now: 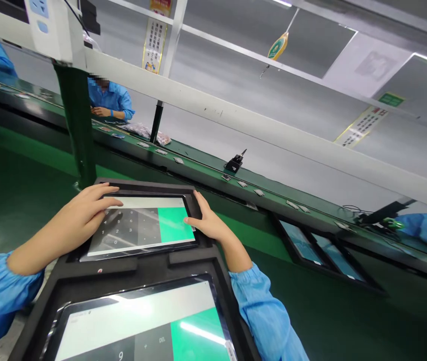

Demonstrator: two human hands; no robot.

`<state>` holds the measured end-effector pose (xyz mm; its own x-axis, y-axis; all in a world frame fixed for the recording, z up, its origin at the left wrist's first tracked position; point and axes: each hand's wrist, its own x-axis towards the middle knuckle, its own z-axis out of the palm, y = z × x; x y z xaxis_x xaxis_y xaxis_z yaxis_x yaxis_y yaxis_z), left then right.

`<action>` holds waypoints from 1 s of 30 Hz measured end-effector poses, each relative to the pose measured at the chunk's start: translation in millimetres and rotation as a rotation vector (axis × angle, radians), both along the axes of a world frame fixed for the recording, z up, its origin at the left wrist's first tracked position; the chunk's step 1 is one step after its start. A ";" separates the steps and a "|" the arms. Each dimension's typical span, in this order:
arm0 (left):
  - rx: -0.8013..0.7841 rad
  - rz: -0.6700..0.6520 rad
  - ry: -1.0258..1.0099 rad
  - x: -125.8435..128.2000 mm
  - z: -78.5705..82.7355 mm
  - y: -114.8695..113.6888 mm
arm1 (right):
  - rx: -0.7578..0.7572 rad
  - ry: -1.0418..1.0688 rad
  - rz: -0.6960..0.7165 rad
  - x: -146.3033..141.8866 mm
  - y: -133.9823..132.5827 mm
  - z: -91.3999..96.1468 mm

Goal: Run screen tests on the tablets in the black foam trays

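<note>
Both hands at the far tablet (pixel 142 225) in a black tray (pixel 194 260).
A near tablet (pixel 138 326) is cut off at the bottom edge. Beyond it, the right hand (pixel 208 220) grasps the far tablet's right edge, thumb on the screen. The left hand (pixel 81 215) has its fingers stretched over the left edge, and any grip beneath is hidden. Bare green table (pixel 311 301) lies to the right. The far conveyor (pixel 206 170) carries small parts too small to make out.

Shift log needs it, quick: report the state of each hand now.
Left hand: open, lying flat on the far tablet, left side.
Right hand: open, fingers touching that tablet's right edge.
</note>
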<state>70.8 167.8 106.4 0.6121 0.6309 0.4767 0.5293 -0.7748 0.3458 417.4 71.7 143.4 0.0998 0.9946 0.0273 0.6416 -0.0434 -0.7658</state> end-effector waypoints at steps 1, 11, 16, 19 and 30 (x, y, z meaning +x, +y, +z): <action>0.012 0.003 0.001 -0.1 1.3 -1.3 | 0.003 0.008 0.009 2.0 -0.1 -0.3; 0.078 0.006 0.040 -1.2 -4.4 3.0 | 0.035 0.023 0.029 6.7 -3.7 1.8; 0.133 0.056 0.044 -4.5 -1.2 -0.9 | 0.007 0.022 0.032 7.0 -2.6 0.5; 0.179 0.106 0.057 -6.8 2.0 -7.8 | -0.022 0.041 0.035 9.4 -0.7 -0.8; 0.125 0.048 -0.131 -11.7 -6.2 -6.5 | -0.021 0.019 0.034 0.0 -2.9 0.3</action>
<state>59.2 161.3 100.2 0.5106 0.5889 0.6265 0.5235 -0.7909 0.3168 417.4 68.8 143.7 0.0660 0.9978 0.0044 0.6286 -0.0381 -0.7768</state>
